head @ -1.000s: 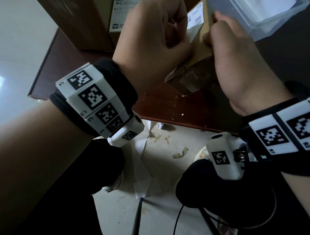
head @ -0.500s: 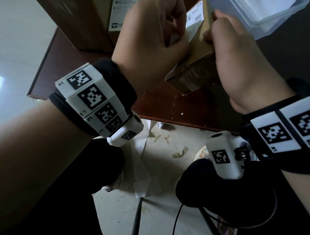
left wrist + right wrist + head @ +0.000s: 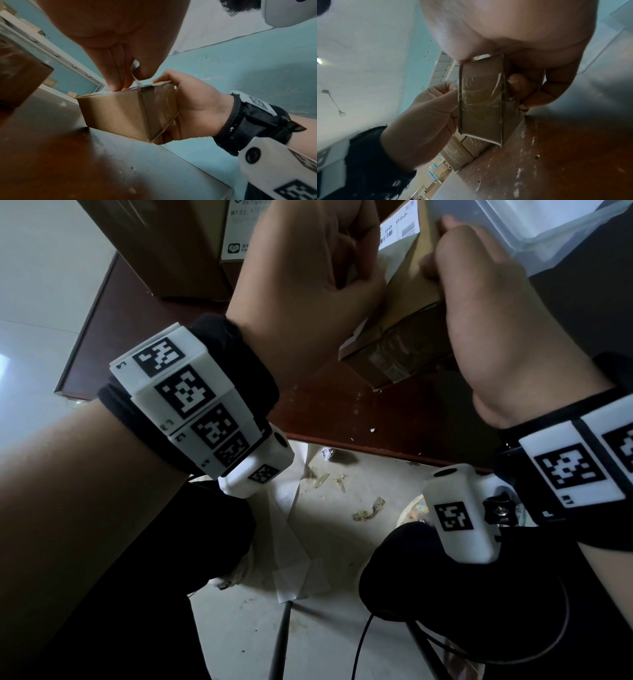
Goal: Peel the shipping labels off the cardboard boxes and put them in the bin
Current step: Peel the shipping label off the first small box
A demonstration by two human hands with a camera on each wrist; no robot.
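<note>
A small brown cardboard box (image 3: 404, 337) stands tilted on one edge on the dark red table (image 3: 325, 412). My right hand (image 3: 496, 320) grips its right end, thumb on top and fingers (image 3: 530, 94) underneath. A white shipping label (image 3: 399, 227) covers the top face, partly lifted. My left hand (image 3: 308, 268) is curled over it, and its fingers (image 3: 120, 75) pinch the loose label strip (image 3: 135, 75) at the box's top edge (image 3: 128, 112). The pinch itself is hidden in the head view.
A larger cardboard box (image 3: 154, 244) with its own label (image 3: 236, 234) stands at the back left of the table. A clear plastic bin (image 3: 548, 227) sits at the back right. Paper scraps (image 3: 368, 508) lie on the floor below the table's front edge.
My left fingers have shifted their hold on the label's loose edge. Both hands and the box sit slightly higher in the head view. The right hand's grip is unchanged.
</note>
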